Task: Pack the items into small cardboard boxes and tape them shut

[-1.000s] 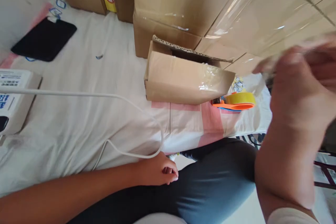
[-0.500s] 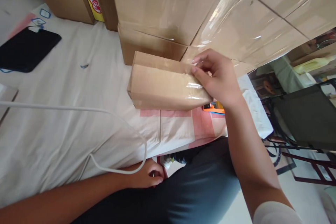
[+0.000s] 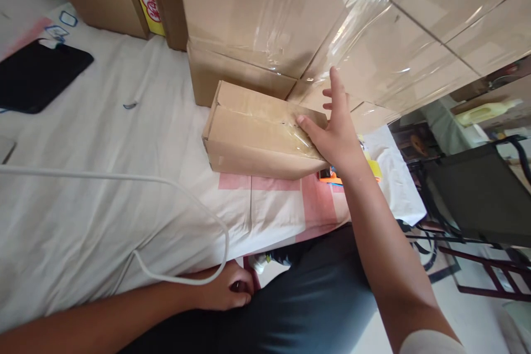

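A small cardboard box (image 3: pixel 265 138) lies on the cloth-covered table, with clear tape over the right end of its top. My right hand (image 3: pixel 334 127) is over that end, its thumb on the taped top and the other fingers stretched out past the far edge, holding nothing. My left hand (image 3: pixel 234 286) rests on my thigh below the table edge, fingers loosely curled with nothing visible in them. An orange and yellow thing (image 3: pixel 332 178), probably a tape dispenser, is partly hidden behind my right wrist and the box.
Behind the box stands a stack of cardboard boxes (image 3: pixel 265 5) wrapped in clear film. A white cable (image 3: pixel 166 178) loops over the table's front and my left forearm. A black flat item (image 3: pixel 41 77) lies at the left. A dark chair (image 3: pixel 477 188) stands to the right.
My right fingers have gone from a pinch near the tape to spread out. The box's top flap, raised before, is now down flat. My left hand stays on my thigh.
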Motion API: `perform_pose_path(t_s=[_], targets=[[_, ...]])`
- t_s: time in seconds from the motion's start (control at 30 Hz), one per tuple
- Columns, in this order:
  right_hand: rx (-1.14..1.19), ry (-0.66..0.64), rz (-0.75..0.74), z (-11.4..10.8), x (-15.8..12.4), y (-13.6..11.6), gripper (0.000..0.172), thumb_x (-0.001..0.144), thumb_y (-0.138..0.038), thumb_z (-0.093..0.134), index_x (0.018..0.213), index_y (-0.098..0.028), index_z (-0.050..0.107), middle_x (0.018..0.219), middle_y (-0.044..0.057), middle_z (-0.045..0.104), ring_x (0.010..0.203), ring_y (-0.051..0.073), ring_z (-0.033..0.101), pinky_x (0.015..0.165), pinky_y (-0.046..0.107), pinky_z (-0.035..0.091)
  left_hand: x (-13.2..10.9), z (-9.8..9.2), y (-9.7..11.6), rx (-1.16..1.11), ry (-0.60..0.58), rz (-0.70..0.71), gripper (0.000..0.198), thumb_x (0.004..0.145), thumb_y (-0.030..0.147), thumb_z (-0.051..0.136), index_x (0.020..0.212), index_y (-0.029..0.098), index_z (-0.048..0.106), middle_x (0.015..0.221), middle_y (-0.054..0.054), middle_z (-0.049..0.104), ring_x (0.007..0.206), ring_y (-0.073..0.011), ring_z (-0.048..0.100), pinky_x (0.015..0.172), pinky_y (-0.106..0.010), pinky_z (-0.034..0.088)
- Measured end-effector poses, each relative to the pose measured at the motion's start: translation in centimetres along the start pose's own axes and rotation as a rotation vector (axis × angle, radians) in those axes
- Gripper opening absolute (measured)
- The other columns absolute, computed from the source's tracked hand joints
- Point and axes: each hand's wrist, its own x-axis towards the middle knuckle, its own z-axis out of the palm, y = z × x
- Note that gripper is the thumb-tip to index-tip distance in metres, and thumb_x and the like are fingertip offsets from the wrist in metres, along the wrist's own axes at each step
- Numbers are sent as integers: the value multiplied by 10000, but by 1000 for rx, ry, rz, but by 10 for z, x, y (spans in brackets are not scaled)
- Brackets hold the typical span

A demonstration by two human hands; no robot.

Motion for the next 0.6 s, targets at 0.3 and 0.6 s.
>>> perform_pose_path(t_s=[0.3,0.6], targets=[[-53,-186,-215,-27,-51,-15,449,1012,-462,462,1436,-360,570,1587,36,459,1505,393,309,1147,676,258,-12,-5,19,16,-33,87,243,864,363,631,1033,256,770,846,-14,744,722,-159,657,643,-240,456],[19,171,-225,-37,-88,-6,251,911,-249,580,1144,-311,649,1330,48,680,1277,310,597,1072,551,410,-7,2,28,77,-24,102,245,849,386,657,1032,290,790,831,1,763,718,-155,669,669,-242,462]])
